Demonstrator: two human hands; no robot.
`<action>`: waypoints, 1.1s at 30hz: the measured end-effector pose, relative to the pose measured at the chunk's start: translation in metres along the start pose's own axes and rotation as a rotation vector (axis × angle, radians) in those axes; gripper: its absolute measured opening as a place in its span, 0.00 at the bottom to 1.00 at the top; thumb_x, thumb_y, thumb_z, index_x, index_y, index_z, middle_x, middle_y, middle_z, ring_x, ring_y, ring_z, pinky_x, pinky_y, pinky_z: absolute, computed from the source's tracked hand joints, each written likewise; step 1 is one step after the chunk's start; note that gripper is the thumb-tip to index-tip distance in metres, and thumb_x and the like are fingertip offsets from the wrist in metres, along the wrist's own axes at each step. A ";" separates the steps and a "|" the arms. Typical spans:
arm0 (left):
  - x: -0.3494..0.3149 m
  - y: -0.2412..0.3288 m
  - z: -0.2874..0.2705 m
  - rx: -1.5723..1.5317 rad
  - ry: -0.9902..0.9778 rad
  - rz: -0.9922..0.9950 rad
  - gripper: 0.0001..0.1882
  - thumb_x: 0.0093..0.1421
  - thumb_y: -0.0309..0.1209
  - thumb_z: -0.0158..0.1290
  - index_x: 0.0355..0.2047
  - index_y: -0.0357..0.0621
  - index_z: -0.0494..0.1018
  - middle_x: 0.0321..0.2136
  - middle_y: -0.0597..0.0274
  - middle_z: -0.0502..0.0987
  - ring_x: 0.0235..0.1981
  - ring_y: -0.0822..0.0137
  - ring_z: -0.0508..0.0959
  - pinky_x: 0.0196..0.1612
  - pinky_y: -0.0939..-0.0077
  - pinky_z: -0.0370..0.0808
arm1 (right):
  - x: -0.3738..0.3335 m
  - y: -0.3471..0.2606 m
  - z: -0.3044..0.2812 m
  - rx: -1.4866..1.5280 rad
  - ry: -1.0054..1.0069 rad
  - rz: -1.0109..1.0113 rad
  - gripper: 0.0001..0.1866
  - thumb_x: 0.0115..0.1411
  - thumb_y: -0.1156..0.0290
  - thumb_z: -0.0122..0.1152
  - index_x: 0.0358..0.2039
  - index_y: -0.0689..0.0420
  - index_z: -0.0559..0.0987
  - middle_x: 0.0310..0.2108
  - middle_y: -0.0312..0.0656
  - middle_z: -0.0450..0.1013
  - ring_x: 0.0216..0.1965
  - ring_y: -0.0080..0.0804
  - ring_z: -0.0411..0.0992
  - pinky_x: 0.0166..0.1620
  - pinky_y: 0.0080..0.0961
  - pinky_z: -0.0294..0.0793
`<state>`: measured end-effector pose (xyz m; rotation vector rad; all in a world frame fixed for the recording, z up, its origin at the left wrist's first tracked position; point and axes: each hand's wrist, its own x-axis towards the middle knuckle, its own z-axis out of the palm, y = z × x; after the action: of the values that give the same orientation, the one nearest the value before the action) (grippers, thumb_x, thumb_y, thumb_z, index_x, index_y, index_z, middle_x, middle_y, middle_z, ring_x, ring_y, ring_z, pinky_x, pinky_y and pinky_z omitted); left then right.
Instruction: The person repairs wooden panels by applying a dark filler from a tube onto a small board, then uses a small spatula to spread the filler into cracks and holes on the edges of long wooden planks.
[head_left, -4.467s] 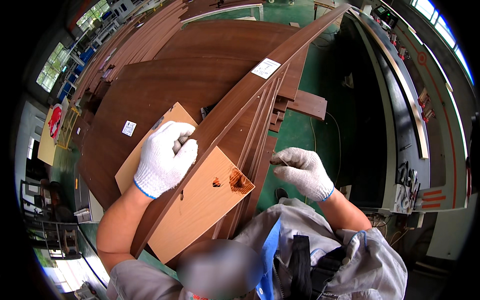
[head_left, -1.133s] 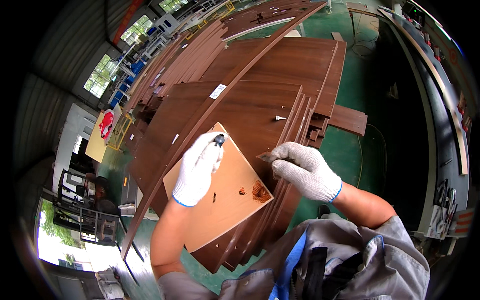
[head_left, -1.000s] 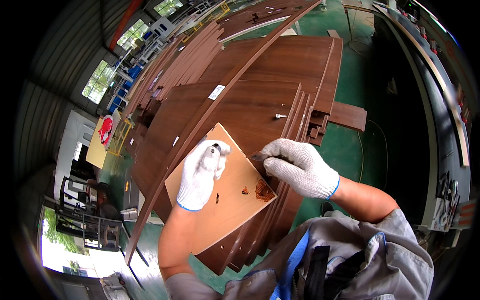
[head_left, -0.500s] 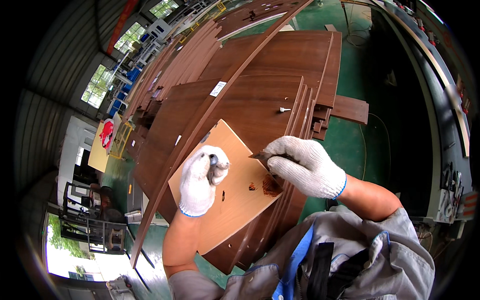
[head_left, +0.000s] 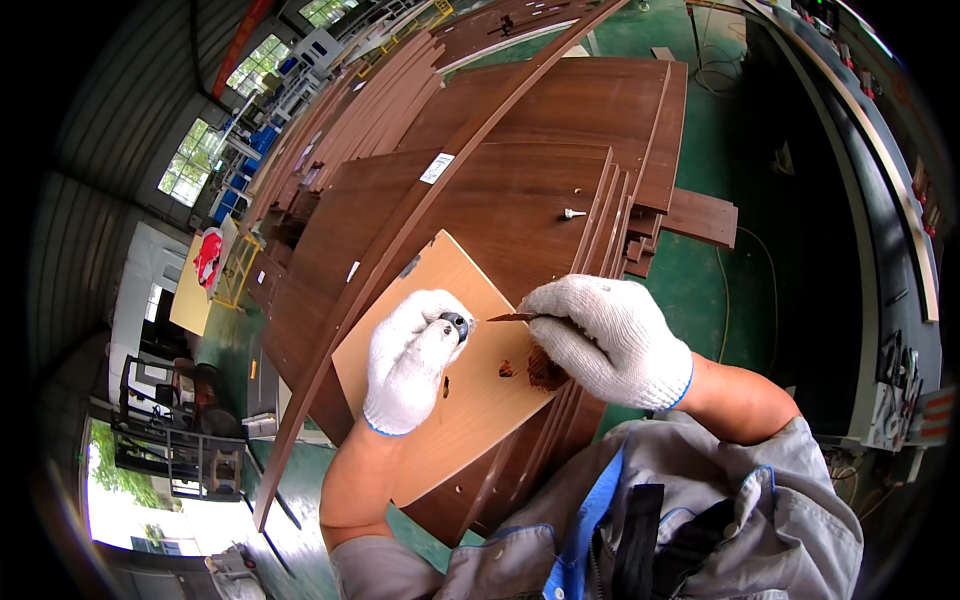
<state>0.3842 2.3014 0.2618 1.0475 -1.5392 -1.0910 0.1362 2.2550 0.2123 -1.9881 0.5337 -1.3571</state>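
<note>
My left hand point(head_left: 408, 360), in a white knitted glove, is closed around a small dark grey cylinder point(head_left: 456, 322); its round end shows between thumb and fingers. A thin, pointed brown blade-like piece point(head_left: 508, 317) sticks out from the pinched fingers of my gloved right hand point(head_left: 612, 340). Its tip points left, a short gap from the cylinder. Both hands hover over a light wood-coloured board point(head_left: 470, 420). On that board lie a dark brown smeared patch point(head_left: 544, 370), partly behind my right hand, and a smaller brown spot point(head_left: 506, 369).
The board rests on stacked dark brown panels point(head_left: 500, 210). A long narrow brown strip point(head_left: 400, 230) crosses them diagonally. A small white nozzle-like piece point(head_left: 573, 214) sits near the stack's right edge. Green floor point(head_left: 690, 290) borders the stack; a long grey bench point(head_left: 915, 290) stands at the right.
My left hand has turned, bringing the cylinder's round end to face right. The brown piece in my right hand has shifted left and now lies nearly level, closer to the cylinder.
</note>
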 end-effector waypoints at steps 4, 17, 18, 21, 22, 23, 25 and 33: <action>-0.002 0.002 0.002 0.223 0.009 0.042 0.08 0.69 0.29 0.50 0.40 0.34 0.73 0.33 0.59 0.73 0.27 0.75 0.67 0.31 0.80 0.64 | 0.001 -0.002 0.001 -0.125 0.019 -0.105 0.10 0.63 0.74 0.66 0.44 0.60 0.81 0.33 0.50 0.79 0.34 0.52 0.80 0.40 0.41 0.81; -0.003 0.004 0.008 0.260 0.032 0.057 0.04 0.70 0.24 0.52 0.40 0.35 0.73 0.33 0.63 0.74 0.28 0.78 0.69 0.31 0.82 0.66 | -0.001 -0.004 0.001 -0.200 0.038 -0.137 0.10 0.60 0.77 0.69 0.43 0.62 0.82 0.31 0.49 0.81 0.32 0.50 0.81 0.38 0.39 0.80; -0.003 0.005 0.009 0.271 0.035 0.056 0.03 0.70 0.23 0.52 0.40 0.35 0.73 0.33 0.63 0.74 0.28 0.79 0.69 0.31 0.82 0.66 | -0.001 -0.004 0.000 -0.200 0.037 -0.138 0.10 0.60 0.77 0.69 0.43 0.62 0.82 0.31 0.49 0.81 0.32 0.50 0.81 0.38 0.39 0.80; -0.003 0.003 0.007 0.301 0.035 0.089 0.03 0.70 0.22 0.51 0.41 0.35 0.74 0.32 0.64 0.75 0.27 0.80 0.70 0.30 0.83 0.67 | 0.000 -0.006 0.000 -0.263 0.032 -0.175 0.11 0.59 0.77 0.70 0.42 0.61 0.82 0.32 0.49 0.81 0.32 0.50 0.81 0.38 0.40 0.80; -0.003 0.002 0.006 0.322 0.033 0.121 0.04 0.70 0.20 0.50 0.41 0.34 0.75 0.31 0.65 0.76 0.25 0.81 0.71 0.29 0.83 0.69 | 0.000 -0.007 0.001 -0.283 0.033 -0.176 0.11 0.58 0.76 0.71 0.42 0.61 0.83 0.32 0.49 0.81 0.32 0.50 0.81 0.38 0.40 0.80; -0.004 0.003 0.006 0.322 0.034 0.120 0.04 0.70 0.20 0.50 0.41 0.34 0.75 0.31 0.65 0.76 0.25 0.81 0.71 0.29 0.83 0.69 | 0.000 -0.008 0.001 -0.304 0.035 -0.177 0.11 0.58 0.76 0.71 0.42 0.60 0.83 0.32 0.49 0.81 0.33 0.50 0.81 0.38 0.40 0.80; -0.004 0.004 0.007 0.332 0.031 0.105 0.03 0.70 0.20 0.51 0.41 0.34 0.75 0.31 0.65 0.76 0.26 0.81 0.71 0.29 0.83 0.69 | 0.000 -0.009 0.000 -0.314 0.025 -0.169 0.12 0.57 0.76 0.72 0.42 0.60 0.83 0.32 0.48 0.81 0.33 0.50 0.82 0.39 0.40 0.81; -0.005 0.006 0.009 0.330 0.051 0.108 0.03 0.71 0.20 0.51 0.42 0.34 0.75 0.31 0.64 0.76 0.26 0.81 0.72 0.29 0.83 0.70 | -0.001 -0.005 0.005 -0.389 0.071 -0.252 0.13 0.59 0.72 0.71 0.44 0.58 0.81 0.33 0.45 0.80 0.32 0.46 0.81 0.38 0.39 0.79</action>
<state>0.3754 2.3093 0.2655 1.1859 -1.7510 -0.7447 0.1400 2.2606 0.2144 -2.3919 0.6352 -1.5746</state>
